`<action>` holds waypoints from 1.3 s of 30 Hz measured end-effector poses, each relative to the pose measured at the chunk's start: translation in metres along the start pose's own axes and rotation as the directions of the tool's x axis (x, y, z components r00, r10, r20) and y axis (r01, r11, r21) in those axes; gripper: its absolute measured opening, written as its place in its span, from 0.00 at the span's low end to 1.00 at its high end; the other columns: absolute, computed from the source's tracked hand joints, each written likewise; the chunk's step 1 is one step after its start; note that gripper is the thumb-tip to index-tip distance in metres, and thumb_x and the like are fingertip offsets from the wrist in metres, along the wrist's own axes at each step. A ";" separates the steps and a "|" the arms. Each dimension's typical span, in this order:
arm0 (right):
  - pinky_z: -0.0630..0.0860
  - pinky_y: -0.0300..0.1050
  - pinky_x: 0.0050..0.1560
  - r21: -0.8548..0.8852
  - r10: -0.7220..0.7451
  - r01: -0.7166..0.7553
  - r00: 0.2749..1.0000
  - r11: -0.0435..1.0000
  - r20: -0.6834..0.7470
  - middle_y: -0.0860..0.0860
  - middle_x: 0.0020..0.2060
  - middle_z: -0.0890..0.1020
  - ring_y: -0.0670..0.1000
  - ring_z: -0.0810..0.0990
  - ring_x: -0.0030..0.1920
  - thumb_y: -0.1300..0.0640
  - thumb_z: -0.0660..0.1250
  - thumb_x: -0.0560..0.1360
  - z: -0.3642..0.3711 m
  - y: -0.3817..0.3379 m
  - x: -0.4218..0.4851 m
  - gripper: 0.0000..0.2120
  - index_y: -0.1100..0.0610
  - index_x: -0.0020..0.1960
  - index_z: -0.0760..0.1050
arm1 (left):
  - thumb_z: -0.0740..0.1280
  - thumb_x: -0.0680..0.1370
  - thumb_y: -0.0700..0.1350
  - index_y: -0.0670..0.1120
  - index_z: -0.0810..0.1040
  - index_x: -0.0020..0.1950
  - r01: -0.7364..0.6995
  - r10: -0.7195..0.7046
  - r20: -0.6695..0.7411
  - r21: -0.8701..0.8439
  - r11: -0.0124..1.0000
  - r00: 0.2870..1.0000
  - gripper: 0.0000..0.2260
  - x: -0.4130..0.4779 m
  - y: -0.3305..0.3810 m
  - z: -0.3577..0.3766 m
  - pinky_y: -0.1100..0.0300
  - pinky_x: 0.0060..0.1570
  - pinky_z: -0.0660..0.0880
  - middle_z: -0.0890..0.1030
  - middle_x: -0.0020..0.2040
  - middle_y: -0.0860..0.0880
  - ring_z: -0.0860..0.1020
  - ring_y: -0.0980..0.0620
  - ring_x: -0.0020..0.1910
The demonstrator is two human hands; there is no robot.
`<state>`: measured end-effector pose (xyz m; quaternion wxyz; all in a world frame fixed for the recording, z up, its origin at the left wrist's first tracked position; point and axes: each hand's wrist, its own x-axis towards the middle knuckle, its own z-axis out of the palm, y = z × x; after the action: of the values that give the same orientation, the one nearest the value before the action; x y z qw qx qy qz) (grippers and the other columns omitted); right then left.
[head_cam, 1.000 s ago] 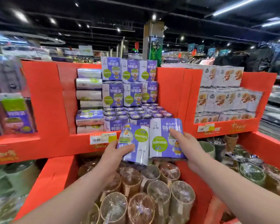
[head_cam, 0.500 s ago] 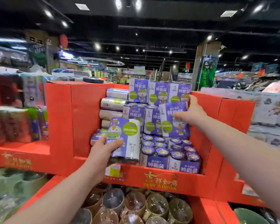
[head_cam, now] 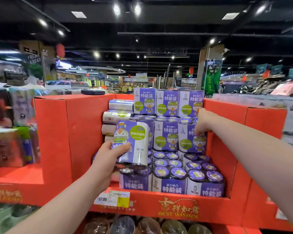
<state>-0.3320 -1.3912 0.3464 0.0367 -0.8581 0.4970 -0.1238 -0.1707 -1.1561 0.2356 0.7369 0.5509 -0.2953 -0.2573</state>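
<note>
My left hand [head_cam: 107,156] grips a purple-and-white shrink-wrapped pack [head_cam: 134,137], held upside down in front of the left side of the stack. My right hand [head_cam: 203,122] reaches to the right end of the middle row. Its fingers curl over the top front of a second purple pack [head_cam: 188,142], which stands upright against the red side wall. More packs of the same kind fill the red cardboard display [head_cam: 85,132]: a top row [head_cam: 167,103] and a front row [head_cam: 169,184] with round lids showing.
A price tag [head_cam: 112,198] sticks on the display's front lip. Wrapped round items [head_cam: 147,225] lie in the bin below. Rolls lie stacked sideways at the back left [head_cam: 118,114]. Neighbouring red displays hold other goods on the left [head_cam: 15,141] and right [head_cam: 291,114].
Both hands have lifted the packs from in front of the lower bin up to the shelf. The right pack now stands in the middle row; the left pack hovers by the stack.
</note>
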 end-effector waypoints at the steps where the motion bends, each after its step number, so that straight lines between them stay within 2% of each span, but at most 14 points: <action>1: 0.74 0.49 0.49 -0.023 0.000 0.000 1.000 1.000 -0.006 0.60 0.56 0.78 0.59 0.78 0.53 0.61 0.75 0.67 0.004 0.001 0.003 0.35 0.63 0.69 0.64 | 0.68 0.76 0.40 0.38 0.76 0.60 0.001 -0.001 0.006 -0.011 1.000 1.000 0.14 0.003 0.000 0.000 0.62 0.29 0.76 0.85 0.50 0.41 0.83 0.48 0.37; 5: 0.73 0.51 0.58 -0.395 -0.060 0.043 0.998 0.918 -0.032 0.56 0.65 0.73 0.60 0.73 0.64 0.52 0.77 0.66 0.014 0.002 0.011 0.38 0.59 0.69 0.61 | 0.68 0.75 0.38 0.37 0.77 0.60 0.008 -0.007 0.022 -0.044 0.999 1.000 0.13 0.013 -0.001 -0.001 0.63 0.28 0.77 0.85 0.48 0.41 0.84 0.50 0.37; 8: 0.71 0.51 0.59 -0.500 -0.123 0.098 0.992 0.860 -0.016 0.52 0.65 0.72 0.58 0.72 0.65 0.44 0.78 0.63 0.017 0.001 0.016 0.40 0.53 0.68 0.64 | 0.68 0.75 0.38 0.37 0.77 0.59 0.020 -0.019 0.025 -0.052 0.998 1.000 0.13 0.019 -0.005 -0.001 0.63 0.28 0.77 0.85 0.47 0.41 0.84 0.50 0.36; 15: 0.70 0.50 0.59 -0.543 -0.175 0.096 0.980 0.834 -0.094 0.53 0.65 0.71 0.57 0.72 0.65 0.41 0.74 0.67 0.028 0.004 0.021 0.36 0.53 0.68 0.63 | 0.69 0.74 0.40 0.37 0.76 0.61 0.034 -0.034 0.007 -0.030 0.999 0.999 0.17 0.028 -0.008 -0.003 0.60 0.35 0.78 0.85 0.50 0.41 0.84 0.47 0.42; 18: 0.65 0.55 0.66 -0.439 -0.252 0.206 0.967 0.875 -0.048 0.53 0.73 0.61 0.58 0.64 0.71 0.44 0.73 0.68 0.026 -0.003 0.018 0.43 0.51 0.75 0.55 | 0.69 0.75 0.40 0.37 0.76 0.60 0.038 -0.038 0.009 -0.039 0.999 0.999 0.15 0.028 -0.006 0.000 0.59 0.37 0.80 0.85 0.49 0.41 0.84 0.47 0.41; 21: 0.60 0.52 0.73 -0.257 -0.595 0.550 0.790 0.795 -0.148 0.53 0.77 0.56 0.55 0.57 0.75 0.52 0.71 0.71 0.025 -0.025 0.003 0.41 0.51 0.77 0.54 | 0.70 0.74 0.40 0.38 0.76 0.61 0.064 -0.065 -0.003 -0.063 0.996 0.998 0.16 0.026 -0.002 0.007 0.59 0.36 0.80 0.85 0.50 0.41 0.84 0.47 0.40; 25: 0.68 0.60 0.67 -0.405 -0.899 0.808 0.333 0.428 -0.285 0.59 0.71 0.69 0.62 0.68 0.70 0.52 0.79 0.60 0.054 -0.051 -0.027 0.46 0.53 0.73 0.60 | 0.69 0.75 0.41 0.37 0.78 0.59 0.107 -0.103 0.031 -0.148 0.983 0.994 0.14 0.026 0.005 0.019 0.48 0.51 0.80 0.84 0.50 0.39 0.83 0.41 0.48; 29: 0.71 0.58 0.64 -0.418 -0.904 0.838 0.184 0.350 -0.386 0.56 0.65 0.76 0.60 0.73 0.66 0.54 0.79 0.60 0.077 -0.056 -0.033 0.40 0.53 0.68 0.64 | 0.65 0.78 0.49 0.42 0.79 0.59 0.128 -0.108 0.103 -0.216 0.968 0.989 0.14 0.023 0.012 0.029 0.47 0.56 0.75 0.85 0.48 0.45 0.82 0.45 0.48; 30: 0.72 0.56 0.65 -0.333 -0.878 0.868 0.207 0.369 -0.432 0.56 0.63 0.77 0.59 0.74 0.65 0.55 0.78 0.63 0.076 -0.056 -0.034 0.37 0.53 0.67 0.65 | 0.63 0.79 0.54 0.44 0.79 0.59 0.142 -0.122 0.106 -0.212 0.967 0.987 0.17 0.024 0.014 0.028 0.49 0.52 0.76 0.84 0.48 0.46 0.82 0.46 0.47; 31: 0.72 0.54 0.65 -0.165 -0.831 0.894 0.300 0.416 -0.469 0.53 0.62 0.77 0.57 0.75 0.64 0.55 0.77 0.65 0.074 -0.056 -0.038 0.34 0.53 0.67 0.66 | 0.59 0.79 0.59 0.45 0.79 0.57 0.149 -0.135 0.088 -0.176 0.973 0.987 0.20 0.025 0.015 0.026 0.52 0.48 0.75 0.84 0.48 0.47 0.81 0.47 0.45; 33: 0.74 0.50 0.60 0.321 -0.654 0.773 0.634 0.547 -0.413 0.48 0.56 0.78 0.54 0.77 0.59 0.55 0.75 0.70 0.071 -0.059 -0.045 0.29 0.52 0.67 0.67 | 0.52 0.79 0.64 0.47 0.79 0.56 0.111 -0.112 0.039 0.008 0.994 0.993 0.25 0.027 0.014 0.019 0.55 0.45 0.72 0.83 0.48 0.47 0.78 0.49 0.44; 35: 0.75 0.53 0.57 0.672 -0.450 0.514 0.845 0.533 -0.289 0.51 0.54 0.80 0.55 0.79 0.55 0.55 0.73 0.71 0.071 -0.063 -0.041 0.25 0.55 0.63 0.66 | 0.53 0.80 0.63 0.48 0.78 0.57 0.005 -0.010 0.015 0.321 0.947 1.000 0.22 0.024 0.009 0.011 0.53 0.53 0.69 0.81 0.56 0.47 0.77 0.49 0.52; 37: 0.76 0.55 0.55 0.792 -0.329 0.365 0.918 0.489 -0.220 0.55 0.53 0.80 0.57 0.79 0.54 0.53 0.73 0.71 0.072 -0.066 -0.031 0.20 0.56 0.56 0.68 | 0.63 0.77 0.61 0.49 0.77 0.61 -0.125 0.080 0.098 0.644 0.755 0.992 0.20 0.019 -0.004 0.001 0.57 0.61 0.68 0.77 0.64 0.48 0.74 0.52 0.60; 39: 0.76 0.50 0.47 0.835 -0.292 0.284 0.943 0.471 -0.156 0.52 0.48 0.81 0.55 0.79 0.50 0.53 0.72 0.72 0.076 -0.067 -0.023 0.12 0.53 0.49 0.70 | 0.69 0.75 0.58 0.47 0.68 0.73 -0.227 -0.014 0.263 0.858 0.461 0.965 0.29 0.016 -0.018 -0.007 0.60 0.68 0.63 0.67 0.73 0.48 0.67 0.52 0.70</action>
<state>-0.2671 -1.3424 0.2815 0.4297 -0.8021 0.2217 -0.3504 -0.1549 -1.1675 0.2191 0.3218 0.7975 -0.5035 -0.0836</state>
